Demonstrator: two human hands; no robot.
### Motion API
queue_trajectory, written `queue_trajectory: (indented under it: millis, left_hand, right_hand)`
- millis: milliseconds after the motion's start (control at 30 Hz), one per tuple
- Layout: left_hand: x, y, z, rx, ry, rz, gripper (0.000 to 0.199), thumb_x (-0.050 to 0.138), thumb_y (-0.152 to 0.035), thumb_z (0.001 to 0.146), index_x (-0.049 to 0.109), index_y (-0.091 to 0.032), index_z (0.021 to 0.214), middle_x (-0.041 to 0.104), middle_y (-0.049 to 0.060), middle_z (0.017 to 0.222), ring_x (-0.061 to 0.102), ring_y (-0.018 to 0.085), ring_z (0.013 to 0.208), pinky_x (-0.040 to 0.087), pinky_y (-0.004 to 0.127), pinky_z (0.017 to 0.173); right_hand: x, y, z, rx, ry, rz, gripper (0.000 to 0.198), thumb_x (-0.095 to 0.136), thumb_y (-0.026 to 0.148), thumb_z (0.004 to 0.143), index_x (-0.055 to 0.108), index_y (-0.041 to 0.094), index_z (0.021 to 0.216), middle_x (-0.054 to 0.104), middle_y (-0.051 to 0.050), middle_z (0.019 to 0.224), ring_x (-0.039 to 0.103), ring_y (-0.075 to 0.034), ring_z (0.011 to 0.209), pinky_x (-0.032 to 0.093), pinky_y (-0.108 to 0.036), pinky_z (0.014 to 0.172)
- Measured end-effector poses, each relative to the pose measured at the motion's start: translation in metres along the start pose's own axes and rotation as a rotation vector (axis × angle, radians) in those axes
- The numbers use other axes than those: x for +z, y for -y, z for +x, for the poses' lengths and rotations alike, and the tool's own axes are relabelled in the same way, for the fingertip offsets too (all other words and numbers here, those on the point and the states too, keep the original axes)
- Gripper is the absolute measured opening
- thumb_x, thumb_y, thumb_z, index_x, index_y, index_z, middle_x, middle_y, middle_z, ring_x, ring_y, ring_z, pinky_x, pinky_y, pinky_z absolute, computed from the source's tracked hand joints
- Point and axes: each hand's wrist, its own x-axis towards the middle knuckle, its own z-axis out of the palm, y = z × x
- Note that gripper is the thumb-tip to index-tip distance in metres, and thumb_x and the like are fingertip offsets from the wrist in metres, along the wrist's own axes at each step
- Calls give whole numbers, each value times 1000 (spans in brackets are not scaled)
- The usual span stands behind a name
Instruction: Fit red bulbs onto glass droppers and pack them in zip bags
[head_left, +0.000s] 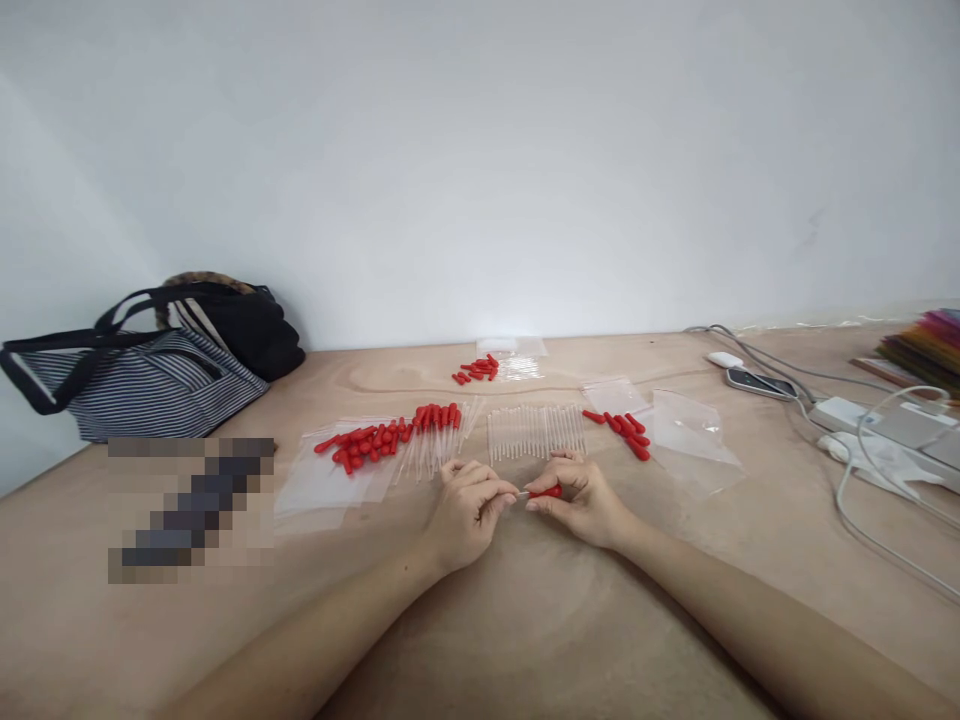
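My left hand [466,512] pinches a thin clear dropper tube [523,495] between thumb and fingertips. A red rubber dropper bulb [555,491] is gripped by my right hand [589,503], its narrow end meeting the tube; how far the two overlap I cannot make out. Just beyond my hands lies a row of bare clear tubes [536,432]. To its left, several tubes topped with red bulbs [437,418] lie side by side. Loose red bulbs [364,445] rest on plastic bags [315,490] farther left, and more loose bulbs [628,432] lie on the right.
At the back sit small red bulbs [480,369] beside a bag of clear tubes [519,366]. Empty plastic bags [694,440] lie right. A striped bag [165,375] stands left near a blurred dark object [199,510]. Cables [847,500] and a power strip [926,430] occupy the right.
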Motion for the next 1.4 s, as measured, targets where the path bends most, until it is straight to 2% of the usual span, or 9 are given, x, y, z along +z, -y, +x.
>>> queue_trajectory:
  millis: [133,300,467,567,667,767,833,900,1400]
  left_hand:
    - [-2,-1,2,-8,4,23,20,45,-23,85,64,-22,78,62,-2,67,54,12,67,26,33,75]
    - [-4,-4,4,18,-3,63,18,46,-22,86,63,-22,81,64,-3,68,55,12,68,27,33,75]
    - [-7,-3,4,194,-13,183,13,49,-22,85,61,-20,87,65,-1,69,54,14,69,30,34,74]
    - [-12,-1,5,253,42,291,16,45,-20,86,61,-18,85,64,2,70,54,16,69,35,31,67]
    - [-25,8,10,111,38,327,20,42,-19,86,61,-17,88,65,5,77,57,17,73,40,28,66]
    - [-46,23,24,-266,11,393,21,43,-21,83,64,-17,86,67,6,86,61,19,78,43,29,69]
    - [-60,34,33,-536,94,459,21,44,-23,81,65,-18,82,68,6,82,62,22,79,43,30,68]
    - [-69,44,41,-633,126,476,20,47,-22,78,66,-17,80,69,6,76,63,24,77,43,30,66]
    - [-53,61,51,-716,172,517,16,50,-25,74,64,-16,73,68,6,72,63,22,73,43,28,64]
  right_hand:
    - [-5,-1,1,-104,16,-141,20,64,41,71,63,24,82,67,1,68,59,-14,65,32,-41,87]
    - [-7,-2,0,-150,-8,-260,9,59,33,77,63,25,76,68,2,69,58,-13,65,30,-41,88]
    - [-7,-2,0,-180,-14,-317,10,57,33,79,63,25,77,68,2,71,58,-13,65,26,-43,91]
    - [-8,-2,0,-184,-20,-358,18,59,37,77,62,26,90,68,-1,78,58,-15,72,30,-41,88]
    - [-11,-3,0,-166,-68,-405,38,61,40,74,56,24,108,64,-6,98,57,-20,87,35,-39,84]
    - [-13,-6,1,-150,-142,-423,34,56,34,78,54,24,110,61,-8,102,56,-22,94,38,-39,84]
    - [-13,-9,1,-144,-177,-418,30,53,30,79,54,24,108,60,-8,100,56,-22,94,39,-39,83]
    - [-13,-11,1,-140,-189,-415,27,53,28,79,55,24,105,60,-8,100,56,-22,93,40,-39,83]
    - [-13,-3,0,-77,-177,-364,23,50,24,79,57,22,101,56,-10,101,55,-22,92,49,-37,72]
